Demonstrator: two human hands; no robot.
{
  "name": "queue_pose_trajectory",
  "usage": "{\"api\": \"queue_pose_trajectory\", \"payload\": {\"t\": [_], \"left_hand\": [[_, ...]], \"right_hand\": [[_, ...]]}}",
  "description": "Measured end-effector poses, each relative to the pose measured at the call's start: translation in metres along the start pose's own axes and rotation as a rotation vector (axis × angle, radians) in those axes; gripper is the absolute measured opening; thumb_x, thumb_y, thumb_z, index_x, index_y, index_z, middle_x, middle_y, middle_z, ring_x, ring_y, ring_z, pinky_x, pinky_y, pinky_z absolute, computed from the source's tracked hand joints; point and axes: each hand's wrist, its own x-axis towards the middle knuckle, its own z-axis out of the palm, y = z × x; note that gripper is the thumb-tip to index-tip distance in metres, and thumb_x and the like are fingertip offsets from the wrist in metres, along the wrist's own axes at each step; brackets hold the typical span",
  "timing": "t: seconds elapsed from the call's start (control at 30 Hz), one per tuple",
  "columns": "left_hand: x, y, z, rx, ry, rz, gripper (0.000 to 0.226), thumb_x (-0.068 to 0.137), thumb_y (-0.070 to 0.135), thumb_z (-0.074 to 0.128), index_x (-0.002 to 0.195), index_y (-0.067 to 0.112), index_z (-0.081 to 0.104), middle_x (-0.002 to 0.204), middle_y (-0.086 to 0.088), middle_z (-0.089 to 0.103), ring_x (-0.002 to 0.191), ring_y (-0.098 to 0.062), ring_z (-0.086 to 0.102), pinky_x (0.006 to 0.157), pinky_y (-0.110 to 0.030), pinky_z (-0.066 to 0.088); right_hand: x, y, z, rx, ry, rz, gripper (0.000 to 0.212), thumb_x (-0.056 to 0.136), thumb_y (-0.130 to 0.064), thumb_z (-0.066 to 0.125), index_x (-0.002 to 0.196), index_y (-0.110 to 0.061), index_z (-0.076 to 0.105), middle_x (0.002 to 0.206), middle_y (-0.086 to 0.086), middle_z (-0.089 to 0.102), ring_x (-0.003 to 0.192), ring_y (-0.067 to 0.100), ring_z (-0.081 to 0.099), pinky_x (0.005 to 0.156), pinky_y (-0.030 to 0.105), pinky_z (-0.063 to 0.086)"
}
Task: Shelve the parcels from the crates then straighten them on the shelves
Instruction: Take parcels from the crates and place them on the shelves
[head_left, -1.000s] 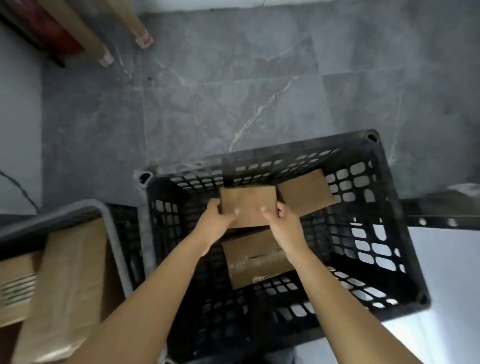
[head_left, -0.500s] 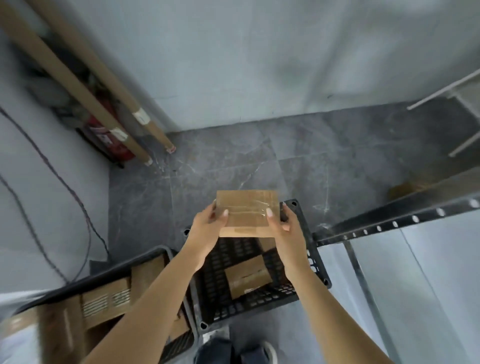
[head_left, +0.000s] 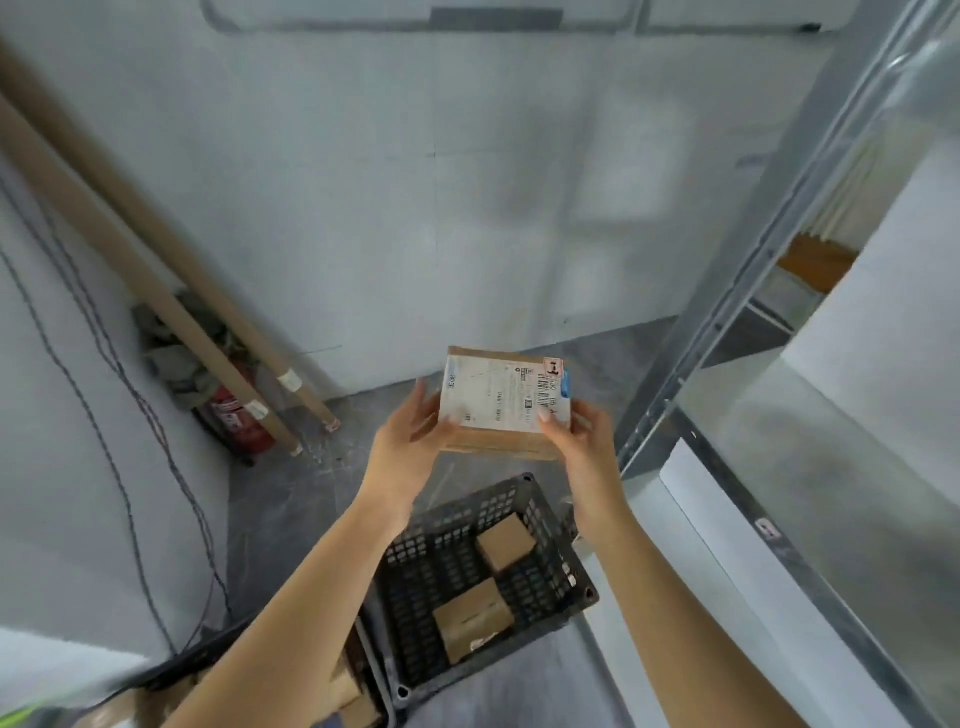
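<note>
I hold a small brown cardboard parcel (head_left: 501, 402) with a white shipping label facing me, well above the floor. My left hand (head_left: 410, 436) grips its left edge and my right hand (head_left: 582, 436) grips its right edge. Below it stands a black plastic crate (head_left: 415, 587) with two brown parcels inside, one (head_left: 506, 543) near the back right and one (head_left: 472, 626) near the front. A second crate (head_left: 358, 691) with more cardboard parcels shows at the bottom left, partly hidden by my left forearm.
A metal shelving unit (head_left: 727, 322) with pale shelf boards rises on the right. Long cardboard tubes (head_left: 156, 291) lean in the left corner over a red fire extinguisher (head_left: 239, 421). Cables hang down the left wall. Grey tiled floor lies between.
The parcel has been lifted out of the black crate and raised high. It has been turned so its labelled face shows. My view has tilted up toward the wall and shelves.
</note>
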Motion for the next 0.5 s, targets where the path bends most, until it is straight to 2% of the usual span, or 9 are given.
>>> {"api": "queue_pose_trajectory", "payload": {"t": [0.07, 0.13, 0.2, 0.27, 0.33, 0.43, 0.5], "left_hand": [[-0.007, 0.025, 0.001, 0.071, -0.07, 0.074, 0.05, 0.09, 0.026, 0.063, 0.138, 0.028, 0.048, 0.125, 0.015, 0.062, 0.113, 0.003, 0.056, 0.099, -0.019, 0.039], [-0.014, 0.049, 0.002, 0.05, -0.122, 0.102, 0.041, 0.09, 0.019, 0.064, 0.13, 0.025, 0.056, 0.12, 0.011, 0.066, 0.11, 0.001, 0.06, 0.092, -0.013, 0.045], [-0.021, 0.072, 0.004, 0.01, -0.142, 0.111, 0.033, 0.087, 0.015, 0.067, 0.118, 0.018, 0.06, 0.117, 0.005, 0.068, 0.107, -0.006, 0.064, 0.092, -0.022, 0.05], [-0.025, 0.088, 0.004, -0.002, -0.14, 0.125, 0.03, 0.084, 0.015, 0.069, 0.112, 0.016, 0.059, 0.117, 0.001, 0.067, 0.106, -0.011, 0.064, 0.096, -0.033, 0.05], [-0.027, 0.103, 0.002, 0.014, -0.165, 0.152, 0.037, 0.084, 0.015, 0.069, 0.119, 0.019, 0.057, 0.122, 0.001, 0.065, 0.111, -0.014, 0.062, 0.095, -0.035, 0.051], [-0.026, 0.13, -0.001, 0.002, -0.27, 0.155, 0.067, 0.084, 0.021, 0.069, 0.144, 0.024, 0.038, 0.131, 0.001, 0.059, 0.115, -0.014, 0.06, 0.089, -0.031, 0.054], [-0.024, 0.144, -0.005, 0.008, -0.377, 0.144, 0.082, 0.078, 0.026, 0.074, 0.147, 0.034, 0.03, 0.13, -0.001, 0.059, 0.114, -0.01, 0.06, 0.09, -0.029, 0.053]], "right_hand": [[-0.011, -0.023, -0.005, 0.025, -0.014, -0.047, 0.037, 0.089, -0.006, 0.064, 0.12, -0.019, 0.049, 0.111, -0.007, 0.067, 0.098, 0.0, 0.067, 0.076, 0.015, 0.054], [-0.023, -0.044, -0.008, 0.034, -0.021, -0.073, 0.045, 0.088, -0.006, 0.064, 0.128, -0.022, 0.05, 0.117, -0.007, 0.067, 0.103, 0.002, 0.066, 0.075, 0.018, 0.054], [-0.033, -0.066, -0.01, 0.033, -0.013, -0.094, 0.048, 0.087, -0.011, 0.065, 0.131, -0.025, 0.052, 0.117, -0.009, 0.068, 0.106, 0.001, 0.064, 0.079, 0.024, 0.051], [-0.043, -0.086, -0.012, 0.025, -0.028, -0.087, 0.058, 0.083, -0.017, 0.069, 0.137, -0.026, 0.049, 0.119, -0.009, 0.068, 0.113, 0.009, 0.063, 0.091, 0.042, 0.049], [-0.051, -0.103, -0.014, 0.029, -0.024, -0.105, 0.064, 0.083, -0.013, 0.07, 0.14, -0.026, 0.046, 0.125, -0.006, 0.067, 0.115, 0.016, 0.063, 0.096, 0.049, 0.05], [-0.066, -0.129, -0.018, 0.01, -0.006, -0.157, 0.058, 0.085, -0.002, 0.068, 0.137, -0.019, 0.049, 0.124, 0.0, 0.067, 0.115, 0.019, 0.064, 0.094, 0.043, 0.055], [-0.075, -0.147, -0.023, -0.049, -0.023, -0.179, 0.054, 0.083, -0.002, 0.07, 0.133, -0.015, 0.054, 0.12, 0.002, 0.069, 0.112, 0.021, 0.065, 0.093, 0.039, 0.055]]}}
